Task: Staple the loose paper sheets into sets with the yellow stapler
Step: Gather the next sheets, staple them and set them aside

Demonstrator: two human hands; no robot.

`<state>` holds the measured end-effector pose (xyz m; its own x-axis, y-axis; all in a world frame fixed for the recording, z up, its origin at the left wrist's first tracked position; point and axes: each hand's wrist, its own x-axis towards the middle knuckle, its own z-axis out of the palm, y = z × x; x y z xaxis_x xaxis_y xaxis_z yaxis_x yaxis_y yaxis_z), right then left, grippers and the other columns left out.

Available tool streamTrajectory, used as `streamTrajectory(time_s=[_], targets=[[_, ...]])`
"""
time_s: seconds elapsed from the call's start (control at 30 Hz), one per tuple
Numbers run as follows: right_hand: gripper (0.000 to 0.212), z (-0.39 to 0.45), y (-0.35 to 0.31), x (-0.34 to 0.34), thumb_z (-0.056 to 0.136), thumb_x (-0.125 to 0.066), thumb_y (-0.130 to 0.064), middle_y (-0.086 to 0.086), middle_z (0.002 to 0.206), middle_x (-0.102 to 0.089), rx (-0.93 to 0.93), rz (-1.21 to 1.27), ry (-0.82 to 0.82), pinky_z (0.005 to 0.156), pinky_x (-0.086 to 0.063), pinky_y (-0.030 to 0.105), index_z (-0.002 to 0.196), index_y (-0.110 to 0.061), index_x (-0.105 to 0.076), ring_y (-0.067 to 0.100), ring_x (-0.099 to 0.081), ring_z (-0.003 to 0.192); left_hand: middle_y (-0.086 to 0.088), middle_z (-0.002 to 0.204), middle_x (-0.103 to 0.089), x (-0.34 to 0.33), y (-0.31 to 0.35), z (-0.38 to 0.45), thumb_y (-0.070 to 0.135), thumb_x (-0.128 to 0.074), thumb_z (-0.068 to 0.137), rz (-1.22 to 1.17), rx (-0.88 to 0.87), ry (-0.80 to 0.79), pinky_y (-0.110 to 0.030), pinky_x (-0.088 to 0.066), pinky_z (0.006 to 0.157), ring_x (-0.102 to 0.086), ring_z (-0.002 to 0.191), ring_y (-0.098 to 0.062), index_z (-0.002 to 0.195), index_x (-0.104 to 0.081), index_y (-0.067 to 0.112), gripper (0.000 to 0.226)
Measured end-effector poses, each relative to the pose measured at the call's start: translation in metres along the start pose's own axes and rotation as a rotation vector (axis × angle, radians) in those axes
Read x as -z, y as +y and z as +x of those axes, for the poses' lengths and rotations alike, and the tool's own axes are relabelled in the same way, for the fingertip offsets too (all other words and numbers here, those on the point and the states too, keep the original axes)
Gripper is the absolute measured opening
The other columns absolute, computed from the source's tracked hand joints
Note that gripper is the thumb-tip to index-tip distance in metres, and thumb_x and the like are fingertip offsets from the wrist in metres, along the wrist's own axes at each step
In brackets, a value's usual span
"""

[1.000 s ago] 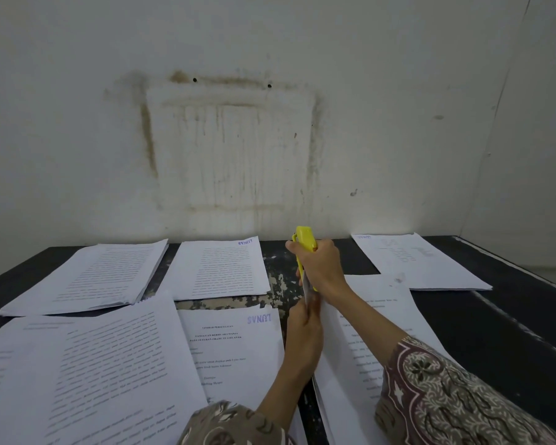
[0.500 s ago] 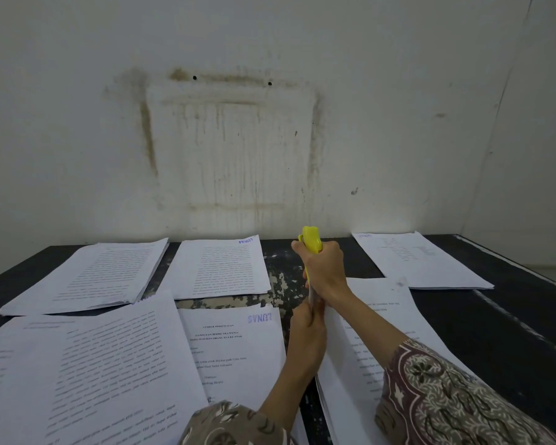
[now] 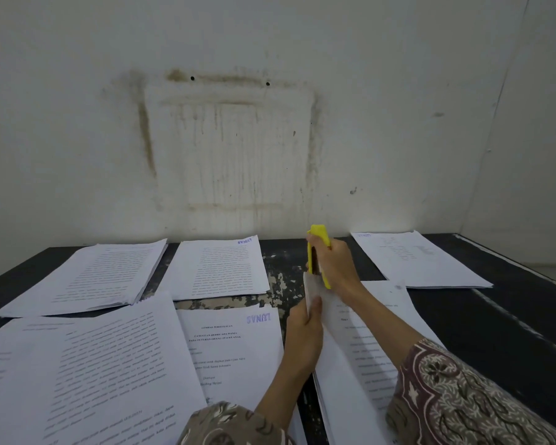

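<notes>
My right hand [image 3: 336, 268] grips the yellow stapler [image 3: 319, 248] upright above the dark table, its jaws over the raised top-left corner of a set of printed sheets [image 3: 360, 342]. That corner is lifted on edge and pinched from below by my left hand [image 3: 304, 326], thumb against the paper. The rest of this set lies flat under my right forearm. The stapler's mouth is partly hidden by my fingers.
Other paper stacks lie on the black table [image 3: 495, 316]: far left [image 3: 87, 277], far centre [image 3: 219, 268], far right [image 3: 421, 261], near left [image 3: 77, 374] and a "LUNAS" stamped sheet [image 3: 235, 348]. A stained white wall stands close behind.
The paper corner has lifted higher between my hands, and the stapler has tilted slightly to the right. Both hands stay in about the same place.
</notes>
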<state>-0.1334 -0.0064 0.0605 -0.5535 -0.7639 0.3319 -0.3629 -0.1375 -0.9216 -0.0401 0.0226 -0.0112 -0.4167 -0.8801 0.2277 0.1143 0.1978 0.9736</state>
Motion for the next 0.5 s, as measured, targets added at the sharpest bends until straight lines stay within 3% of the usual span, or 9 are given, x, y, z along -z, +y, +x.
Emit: streamTrajectory(time_s=[0.07, 0.13, 0.2, 0.3, 0.4, 0.5], targets=[[0.036, 0.006, -0.001, 0.012, 0.091, -0.042, -0.036, 0.013, 0.067, -0.058, -0.041, -0.005, 0.004, 0.062, -0.048, 0.039, 0.072, -0.006, -0.052, 0.026, -0.056, 0.063, -0.008, 0.101, -0.067, 0.001, 0.002, -0.001, 0.026, -0.038, 0.098, -0.006, 0.013, 0.017, -0.028, -0.053, 0.08, -0.065, 0.093, -0.019, 0.1, -0.061, 0.019, 0.024], [0.032, 0.011, 0.002, 0.028, 0.095, -0.035, -0.034, 0.014, 0.078, -0.057, -0.069, -0.031, 0.019, 0.063, -0.044, 0.034, 0.076, -0.012, -0.047, 0.026, -0.053, 0.069, -0.004, 0.105, -0.064, 0.003, 0.003, 0.0, 0.026, -0.038, 0.098, 0.005, 0.015, 0.038, -0.021, -0.052, 0.079, -0.062, 0.095, -0.015, 0.112, -0.057, 0.015, 0.027], [0.034, 0.013, 0.008, 0.046, 0.097, -0.031, -0.04, 0.009, 0.08, -0.053, -0.073, -0.11, 0.033, 0.066, -0.041, 0.032, 0.078, -0.015, -0.044, 0.024, -0.051, 0.072, 0.003, 0.102, -0.062, 0.005, 0.005, -0.001, 0.024, -0.038, 0.098, 0.001, -0.004, 0.068, -0.015, -0.05, 0.074, -0.061, 0.095, -0.011, 0.111, -0.054, 0.018, 0.022], [0.037, 0.014, 0.028, 0.074, 0.097, -0.031, -0.044, 0.008, 0.092, -0.055, -0.086, -0.341, -0.004, 0.08, -0.039, 0.037, 0.099, -0.012, -0.05, 0.024, -0.051, 0.087, 0.005, 0.104, -0.057, 0.008, 0.008, -0.001, 0.025, -0.038, 0.098, 0.019, 0.007, 0.108, -0.011, -0.045, 0.072, -0.057, 0.092, -0.006, 0.109, -0.049, 0.022, 0.016], [0.043, 0.009, 0.049, 0.103, 0.096, -0.035, -0.044, 0.013, 0.111, -0.055, -0.131, -0.639, -0.025, 0.084, -0.038, 0.038, 0.119, -0.01, -0.047, 0.025, -0.05, 0.099, 0.003, 0.109, -0.055, 0.008, 0.009, -0.001, 0.027, -0.038, 0.098, 0.054, 0.018, 0.132, -0.017, -0.046, 0.08, -0.055, 0.095, -0.009, 0.117, -0.05, 0.017, 0.025], [0.049, -0.001, 0.068, 0.128, 0.094, -0.034, -0.05, 0.015, 0.12, -0.054, -0.187, -0.885, -0.016, 0.085, -0.04, 0.039, 0.122, -0.011, -0.045, 0.03, -0.05, 0.108, 0.001, 0.111, -0.055, 0.007, 0.009, 0.0, 0.027, -0.038, 0.098, 0.077, 0.029, 0.141, -0.025, -0.044, 0.086, -0.056, 0.103, -0.015, 0.121, -0.05, 0.014, 0.029]])
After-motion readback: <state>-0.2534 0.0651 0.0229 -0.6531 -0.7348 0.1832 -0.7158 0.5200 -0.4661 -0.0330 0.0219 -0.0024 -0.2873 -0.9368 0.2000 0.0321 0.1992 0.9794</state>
